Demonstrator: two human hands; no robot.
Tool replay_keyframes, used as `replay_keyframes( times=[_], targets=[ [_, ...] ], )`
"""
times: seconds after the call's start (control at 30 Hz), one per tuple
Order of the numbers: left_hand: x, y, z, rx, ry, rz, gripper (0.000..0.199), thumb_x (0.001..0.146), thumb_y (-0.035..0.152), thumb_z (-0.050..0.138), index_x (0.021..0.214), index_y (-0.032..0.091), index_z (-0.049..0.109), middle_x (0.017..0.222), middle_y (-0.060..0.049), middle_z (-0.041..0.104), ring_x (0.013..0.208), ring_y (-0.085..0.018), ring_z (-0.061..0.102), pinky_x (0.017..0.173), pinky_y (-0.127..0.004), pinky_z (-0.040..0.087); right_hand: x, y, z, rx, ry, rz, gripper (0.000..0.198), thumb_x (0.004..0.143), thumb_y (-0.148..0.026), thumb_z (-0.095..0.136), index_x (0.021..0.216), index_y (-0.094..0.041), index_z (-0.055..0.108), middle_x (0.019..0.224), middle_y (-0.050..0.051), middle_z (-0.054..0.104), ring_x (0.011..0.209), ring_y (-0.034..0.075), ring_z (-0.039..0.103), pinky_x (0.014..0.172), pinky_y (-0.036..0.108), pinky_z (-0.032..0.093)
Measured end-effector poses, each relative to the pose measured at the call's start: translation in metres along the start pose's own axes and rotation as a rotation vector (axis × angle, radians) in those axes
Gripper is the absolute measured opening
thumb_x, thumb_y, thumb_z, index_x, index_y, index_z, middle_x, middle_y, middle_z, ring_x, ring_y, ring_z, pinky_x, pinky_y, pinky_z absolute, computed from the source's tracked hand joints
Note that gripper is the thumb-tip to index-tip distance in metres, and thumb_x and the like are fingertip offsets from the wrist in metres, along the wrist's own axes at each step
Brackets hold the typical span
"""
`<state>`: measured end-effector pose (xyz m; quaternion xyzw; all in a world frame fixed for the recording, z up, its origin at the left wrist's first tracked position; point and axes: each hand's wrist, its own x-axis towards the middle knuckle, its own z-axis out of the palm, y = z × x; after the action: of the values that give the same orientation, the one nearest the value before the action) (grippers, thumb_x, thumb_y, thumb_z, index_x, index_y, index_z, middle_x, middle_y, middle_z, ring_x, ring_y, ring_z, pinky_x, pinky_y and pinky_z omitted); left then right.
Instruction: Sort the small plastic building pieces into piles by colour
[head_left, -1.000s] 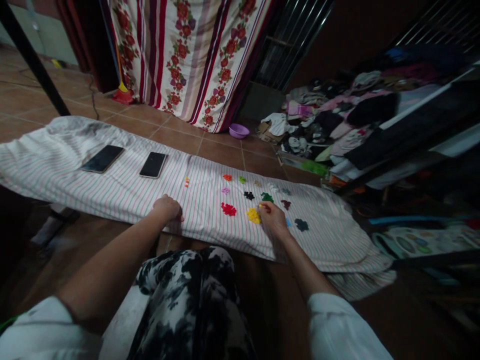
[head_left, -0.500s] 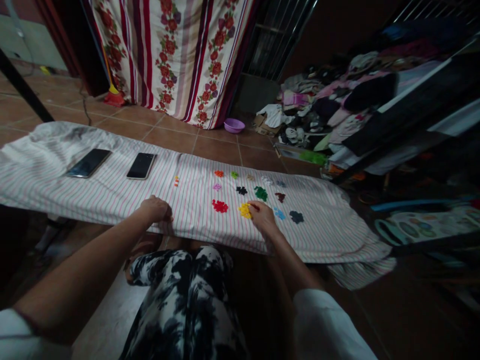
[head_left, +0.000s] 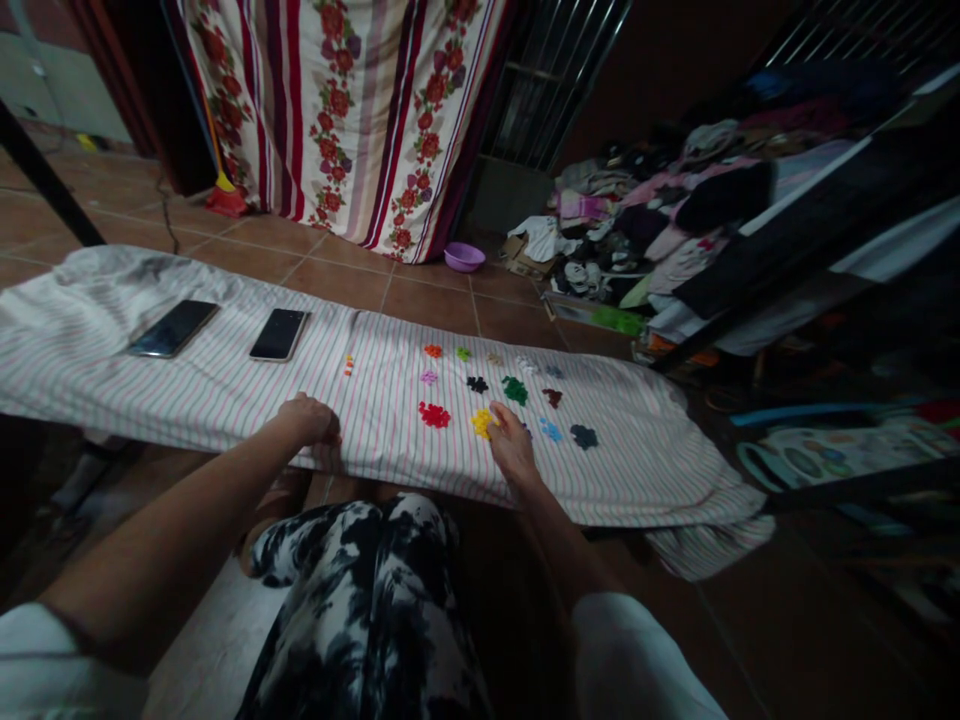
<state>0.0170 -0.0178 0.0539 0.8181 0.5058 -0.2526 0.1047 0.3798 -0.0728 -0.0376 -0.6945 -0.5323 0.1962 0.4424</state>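
Observation:
My right hand (head_left: 513, 446) is at the right side of a small pile of yellow pieces (head_left: 481, 424), its fingertips touching them. Its thumb and fingers are drawn together, and whatever is between them is too small to make out. My left hand (head_left: 309, 420) rests near the front edge of the striped cloth (head_left: 382, 450) with its fingers curled in; what they hold, if anything, is hidden. Beyond it lies a short row of orange, yellow and red pieces (head_left: 349, 366). Red pieces (head_left: 433, 415) are piled left of the yellow ones, light blue pieces (head_left: 551, 430) to the right.
Several more colour piles, among them black pieces (head_left: 477, 385) and dark green pieces (head_left: 515, 390), lie farther back. Two phones, one a dark phone (head_left: 279, 334), lie on the left. On the floor beyond are a purple basin (head_left: 464, 257) and heaped clothes (head_left: 600, 235).
My right hand has shifted slightly at the yellow pile, its fingers now reaching a little more over it. My left hand stays in place. The whole view has turned slightly.

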Motion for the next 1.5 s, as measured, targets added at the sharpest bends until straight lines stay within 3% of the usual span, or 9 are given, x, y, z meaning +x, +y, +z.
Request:
replay_keyframes(
  times=[0.47, 0.6, 0.7, 1.0, 1.3, 1.5],
  targets=[
    [0.005, -0.006, 0.012, -0.107, 0.039, -0.068, 0.043, 0.078, 0.055, 0.056, 0.099, 0.022, 0.072, 0.110, -0.015, 0.067, 0.107, -0.028, 0.054, 0.092, -0.037, 0.038, -0.007, -0.007, 0.005, 0.043, 0.160, -0.085, 0.043, 0.082, -0.030, 0.041, 0.120, -0.017, 0.057, 0.120, 0.011, 0.060, 0.111, 0.022, 0.056, 0.102, 0.045, 0.040],
    [-0.002, -0.004, 0.005, -0.094, 0.045, -0.092, 0.047, 0.079, 0.055, 0.055, 0.104, 0.018, 0.070, 0.115, -0.018, 0.064, 0.112, -0.031, 0.052, 0.090, -0.036, 0.040, -0.003, -0.030, 0.007, -0.043, 0.245, -0.205, 0.039, 0.083, -0.029, 0.040, 0.112, -0.015, 0.061, 0.116, 0.013, 0.060, 0.109, 0.022, 0.055, 0.101, 0.044, 0.040],
    [-0.007, -0.004, -0.001, -0.104, 0.019, -0.092, 0.049, 0.079, 0.055, 0.055, 0.106, 0.017, 0.069, 0.117, -0.017, 0.063, 0.114, -0.030, 0.052, 0.089, -0.034, 0.041, -0.001, -0.058, 0.016, -0.112, 0.236, -0.351, 0.035, 0.083, -0.025, 0.039, 0.106, -0.015, 0.063, 0.113, 0.013, 0.060, 0.110, 0.022, 0.053, 0.103, 0.043, 0.039],
    [-0.007, -0.008, 0.000, -0.139, 0.048, -0.105, 0.052, 0.076, 0.055, 0.059, 0.110, 0.016, 0.068, 0.118, -0.019, 0.062, 0.114, -0.033, 0.049, 0.084, -0.036, 0.045, 0.011, -0.126, 0.093, -0.163, -0.099, -0.501, 0.034, 0.083, -0.020, 0.039, 0.106, -0.019, 0.065, 0.106, 0.010, 0.060, 0.101, 0.021, 0.057, 0.094, 0.037, 0.046],
    [-0.006, -0.011, 0.002, -0.173, 0.063, -0.101, 0.059, 0.076, 0.054, 0.061, 0.116, 0.011, 0.064, 0.120, -0.023, 0.060, 0.116, -0.033, 0.048, 0.083, -0.036, 0.046, 0.052, -0.155, 0.192, -0.307, -0.400, -0.611, 0.044, 0.081, -0.006, 0.038, 0.115, -0.019, 0.062, 0.114, 0.008, 0.058, 0.105, 0.017, 0.055, 0.095, 0.030, 0.044],
    [0.000, -0.013, 0.005, -0.129, 0.069, -0.069, 0.058, 0.078, 0.056, 0.058, 0.113, 0.010, 0.065, 0.117, -0.023, 0.061, 0.112, -0.032, 0.050, 0.079, -0.035, 0.047, 0.075, -0.167, 0.223, -0.416, -0.519, -0.643, 0.042, 0.084, -0.007, 0.040, 0.116, -0.026, 0.062, 0.115, 0.004, 0.059, 0.104, 0.017, 0.055, 0.090, 0.027, 0.044]
  ],
)
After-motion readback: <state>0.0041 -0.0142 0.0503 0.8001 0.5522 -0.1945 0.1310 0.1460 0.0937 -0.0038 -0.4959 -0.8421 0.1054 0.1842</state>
